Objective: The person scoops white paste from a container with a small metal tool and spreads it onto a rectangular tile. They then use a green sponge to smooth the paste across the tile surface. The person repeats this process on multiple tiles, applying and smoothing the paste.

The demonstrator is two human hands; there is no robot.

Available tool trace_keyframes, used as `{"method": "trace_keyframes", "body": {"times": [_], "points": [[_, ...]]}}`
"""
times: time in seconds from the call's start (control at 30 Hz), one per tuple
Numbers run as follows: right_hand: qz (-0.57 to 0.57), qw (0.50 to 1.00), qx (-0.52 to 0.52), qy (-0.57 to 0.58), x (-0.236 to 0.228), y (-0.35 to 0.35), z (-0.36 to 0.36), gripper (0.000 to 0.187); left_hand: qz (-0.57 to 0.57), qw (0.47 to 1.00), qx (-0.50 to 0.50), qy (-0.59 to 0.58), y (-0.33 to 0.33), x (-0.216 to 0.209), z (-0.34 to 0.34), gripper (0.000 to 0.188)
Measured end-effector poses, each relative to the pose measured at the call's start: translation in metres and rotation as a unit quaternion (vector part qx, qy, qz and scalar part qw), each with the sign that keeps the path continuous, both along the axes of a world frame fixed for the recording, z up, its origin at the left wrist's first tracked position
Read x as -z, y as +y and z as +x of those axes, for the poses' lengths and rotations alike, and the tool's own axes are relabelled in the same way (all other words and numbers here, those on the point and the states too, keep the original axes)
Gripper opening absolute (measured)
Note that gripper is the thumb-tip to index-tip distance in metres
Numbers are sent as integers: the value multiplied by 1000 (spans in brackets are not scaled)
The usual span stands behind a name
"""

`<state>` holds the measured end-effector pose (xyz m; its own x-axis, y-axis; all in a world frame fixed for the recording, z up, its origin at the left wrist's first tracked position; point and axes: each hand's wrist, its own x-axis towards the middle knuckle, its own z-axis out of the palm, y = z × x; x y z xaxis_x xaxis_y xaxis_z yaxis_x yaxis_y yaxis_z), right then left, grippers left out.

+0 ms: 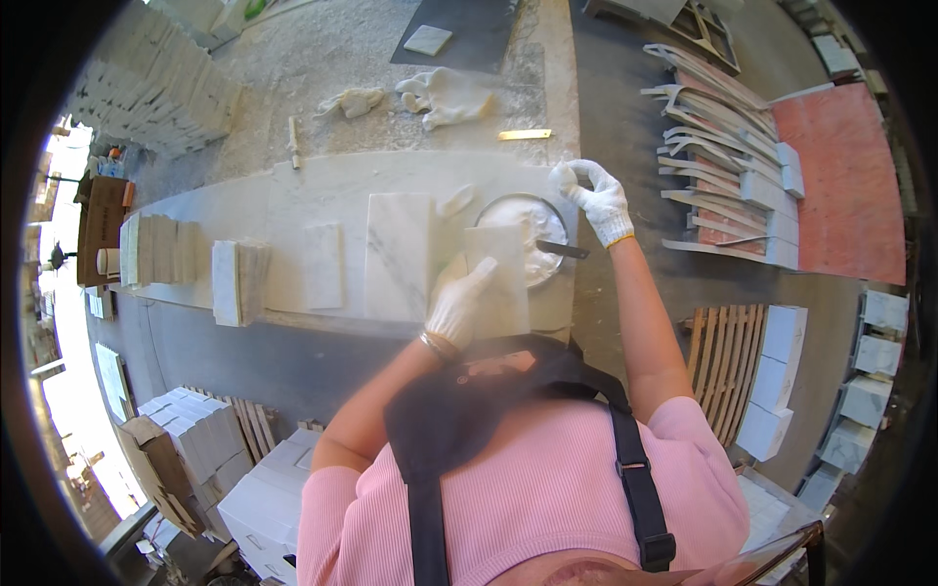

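My left hand (459, 305), in a white knit glove, grips a thin pale marble tile (506, 293) by its left side. The tile overlaps the lower left of a round bowl of white paste (532, 217). A dark-handled spreading tool (563, 250) lies across the bowl's right rim. Just right of the bowl, past the table's edge, my gloved right hand (598, 203) is raised with thumb and fingers curled together; whatever lies between the fingertips is too small to make out. A larger grey-veined marble slab (398, 254) lies flat left of the held tile.
Left along the stone-topped table (283, 200) are a single tile (324, 266) and two tile stacks (239, 281) (156, 251). Spare gloves (447, 98) and a yellow strip (525, 135) lie beyond. Right of the table stand strapped white blocks (772, 210) and a wooden pallet (725, 352).
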<state>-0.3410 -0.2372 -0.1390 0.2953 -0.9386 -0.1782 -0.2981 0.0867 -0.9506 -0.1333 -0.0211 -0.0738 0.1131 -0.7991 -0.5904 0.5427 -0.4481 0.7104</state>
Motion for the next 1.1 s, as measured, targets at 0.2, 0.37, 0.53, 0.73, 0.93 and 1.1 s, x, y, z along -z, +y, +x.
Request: {"method": "trace_keyframes", "body": {"times": [0.2,0.37,0.53,0.73,0.93,1.1], "points": [[41,991,-41,119,5,-1,11,37,26,999,-27,-10,1,-6,-4,35],[-33,992,14,119,6,8,-5,39,36,999,-29,-28,0,-5,-5,35],[-115,969,-24,219,-24,51,-30,38,22,998,-23,-52,3,-2,-4,36],[-83,933,-120,330,-44,94,-24,39,36,995,17,-94,5,-3,0,39],[-117,933,-102,323,-43,92,-24,21,25,990,30,-133,6,-14,-2,36],[-198,915,-80,343,-38,84,-25,19,22,993,25,-112,4,-17,-3,37]]}}
